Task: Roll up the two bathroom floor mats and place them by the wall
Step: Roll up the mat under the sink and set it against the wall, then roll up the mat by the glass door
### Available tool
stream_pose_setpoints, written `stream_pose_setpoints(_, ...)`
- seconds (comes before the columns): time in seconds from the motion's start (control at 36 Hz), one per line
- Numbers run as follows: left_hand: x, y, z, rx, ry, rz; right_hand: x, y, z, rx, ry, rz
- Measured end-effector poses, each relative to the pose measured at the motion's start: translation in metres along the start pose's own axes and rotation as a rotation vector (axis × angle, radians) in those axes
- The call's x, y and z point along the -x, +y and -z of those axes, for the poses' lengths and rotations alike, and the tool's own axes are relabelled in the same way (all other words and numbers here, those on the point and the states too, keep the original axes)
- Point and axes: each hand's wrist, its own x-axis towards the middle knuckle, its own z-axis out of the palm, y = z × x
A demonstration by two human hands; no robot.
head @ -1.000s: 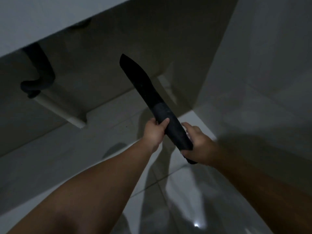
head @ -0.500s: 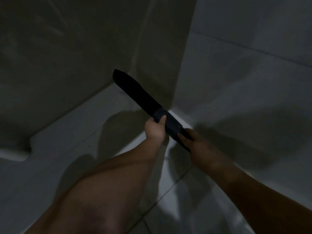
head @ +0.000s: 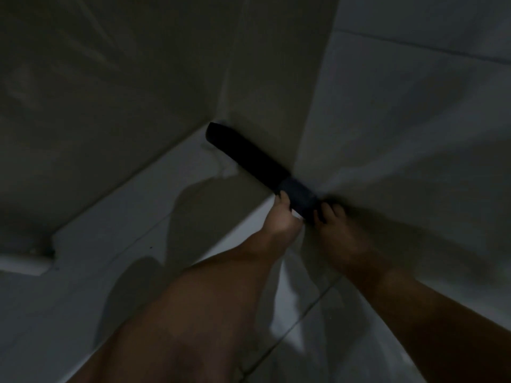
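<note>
Since a second ago the dark rolled-up floor mat (head: 250, 159) has dropped from mid-air into the corner, lying along the foot of the pale tiled wall (head: 265, 78).

Its far end points into the corner; its near end lies between the two hands. The left hand (head: 280, 217) curls its fingers around that end from the left, and the right hand (head: 336, 225) seems to grip it from the right, though blur and dim light hide the hold. Both forearms stretch over the glossy white tiled floor (head: 116, 244).

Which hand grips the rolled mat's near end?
The right hand; it holds the dark rolled mat at its tip, the left hand grips further along.
</note>
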Motion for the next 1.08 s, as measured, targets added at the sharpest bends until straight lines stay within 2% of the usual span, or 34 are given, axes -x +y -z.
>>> stream_pose_setpoints(0.11, 0.006, -0.004, 0.003, -0.076, -0.045, -0.031, 0.002, 0.004, -0.006, 0.042, 0.040, 0.027)
stream_pose_setpoints(0.25, 0.018, -0.006, 0.005, -0.328, -0.128, -0.103, 0.011, 0.012, 0.005, 0.017, -0.072, 0.068)
stream_pose_setpoints(0.36, 0.039, -0.008, 0.011, -0.491, -0.053, -0.331, 0.027, 0.017, 0.015, -0.031, -0.144, 0.051)
stream_pose_setpoints(0.44, 0.052, -0.003, 0.013, -0.519, -0.026, -0.445, 0.044, 0.018, 0.027, -0.096, -0.175, 0.002)
stream_pose_setpoints(0.56, 0.062, 0.006, 0.004, -0.560, -0.075, -0.541, 0.081, 0.026, 0.040, -0.176, -0.052, -0.039)
stream_pose_setpoints(0.67, 0.086, 0.018, -0.020, -0.532, -0.151, -0.662, 0.138, 0.029, 0.053, -0.135, 0.050, -0.162)
stream_pose_setpoints(0.94, 0.188, 0.057, -0.100, -0.437, -0.400, -0.937, 0.319, 0.023, 0.086, -0.013, -0.050, -0.579)
stream_pose_setpoints(1.08, 0.243, 0.082, -0.121, -0.355, -0.541, -1.068, 0.424, 0.026, 0.113, 0.067, -0.038, -0.670)
